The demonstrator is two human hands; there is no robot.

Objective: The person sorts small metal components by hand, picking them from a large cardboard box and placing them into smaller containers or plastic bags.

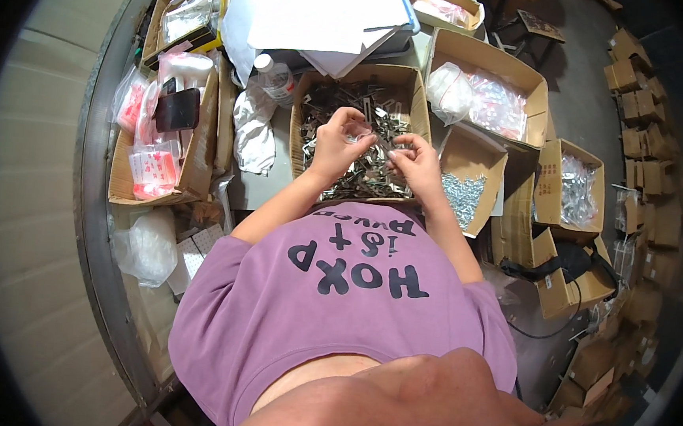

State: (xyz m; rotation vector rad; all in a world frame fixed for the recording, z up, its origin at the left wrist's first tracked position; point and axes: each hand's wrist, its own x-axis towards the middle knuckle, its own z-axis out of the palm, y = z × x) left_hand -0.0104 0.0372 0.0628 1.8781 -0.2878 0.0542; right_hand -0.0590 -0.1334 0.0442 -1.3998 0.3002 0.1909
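My left hand is raised over a cardboard box of small metal parts. Its curled fingers hold what looks like a small clear plastic bag. Close beside it, my right hand is closed in a pinch, thumb and forefinger nearly meeting the left fingertips. Whatever small piece sits between the right fingertips is too small to make out. Dark and silvery metal pieces lie loosely heaped under both hands. To the right stands an open carton of small silvery screws.
A plastic bottle and a white cloth stand left of the metal parts. Further left, a phone rests on a carton of bagged items. Papers lie behind. A box of clear bags stands back right.
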